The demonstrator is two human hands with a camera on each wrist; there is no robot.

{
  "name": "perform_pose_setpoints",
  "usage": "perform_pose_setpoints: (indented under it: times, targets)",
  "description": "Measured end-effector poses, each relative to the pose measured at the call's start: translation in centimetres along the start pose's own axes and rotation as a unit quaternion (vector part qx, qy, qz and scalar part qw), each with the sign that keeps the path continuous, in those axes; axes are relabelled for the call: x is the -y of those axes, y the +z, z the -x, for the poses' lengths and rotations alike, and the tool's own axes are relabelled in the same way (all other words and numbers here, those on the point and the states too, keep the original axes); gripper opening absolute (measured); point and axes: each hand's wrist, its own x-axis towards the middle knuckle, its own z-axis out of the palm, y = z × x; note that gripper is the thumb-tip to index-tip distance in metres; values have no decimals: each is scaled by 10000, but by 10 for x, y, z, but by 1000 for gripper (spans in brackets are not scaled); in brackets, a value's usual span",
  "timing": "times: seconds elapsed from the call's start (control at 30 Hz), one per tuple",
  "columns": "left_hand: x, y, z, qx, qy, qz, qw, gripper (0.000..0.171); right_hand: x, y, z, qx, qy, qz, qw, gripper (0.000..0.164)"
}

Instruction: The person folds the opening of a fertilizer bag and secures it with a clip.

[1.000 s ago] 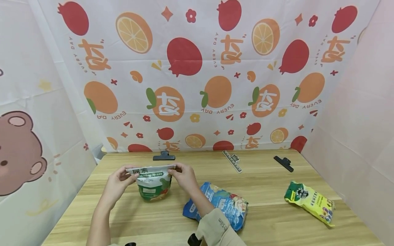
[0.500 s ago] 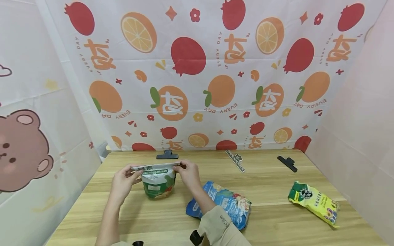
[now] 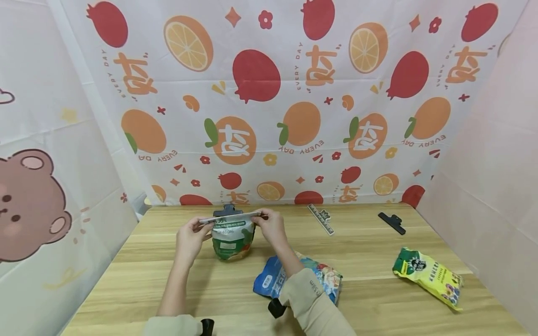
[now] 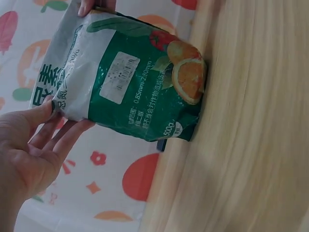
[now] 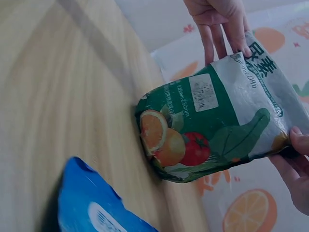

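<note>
Both hands hold a green and white bag of urea fertilizer (image 3: 232,242) by the two ends of its top edge. The left hand (image 3: 190,241) pinches the left corner, thumb in front and fingers behind. At the right corner, the right hand (image 3: 271,228) does the same. The top edge is stretched straight between them, with its upper strip tipped back. In the right wrist view, the bag (image 5: 203,116) shows printed fruit and a barcode label, and its bottom is right at the wooden table (image 5: 82,111). A black clip (image 3: 227,210) stands just behind the bag, partly hidden by it.
A blue bag (image 3: 269,280) lies under the right forearm, partly covered by it. Farther right lies a yellow and green packet (image 3: 428,277). A ruler-like strip (image 3: 321,219) and another black clip (image 3: 392,223) lie near the back edge, before a fruit-printed curtain (image 3: 336,116).
Both hands have carried the fertilizer bag to the right and farther back, so it now overlaps the clip behind it. The grip at both corners is kept.
</note>
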Motion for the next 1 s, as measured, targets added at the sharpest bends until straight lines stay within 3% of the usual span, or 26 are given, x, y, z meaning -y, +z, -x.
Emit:
perform_pose_setpoints:
  times: [0.3,0.63,0.8,1.0]
  targets:
    - [-1,27,-11,-110,70,80,9999,17,-2,-20,-13,0,487,-163,9987,8]
    - [-4,61,-15,-262,143,-2,9996,16,-13,-44,-21,-256,493,-269,9981,10]
    - [-5,72,-16,-254,104,-130,9995,16,-14,-54,-23,-260,506,135,9983,13]
    - [-5,77,-17,-262,99,-53,9996,16,-8,-61,-24,-37,-195,1083,9939,20]
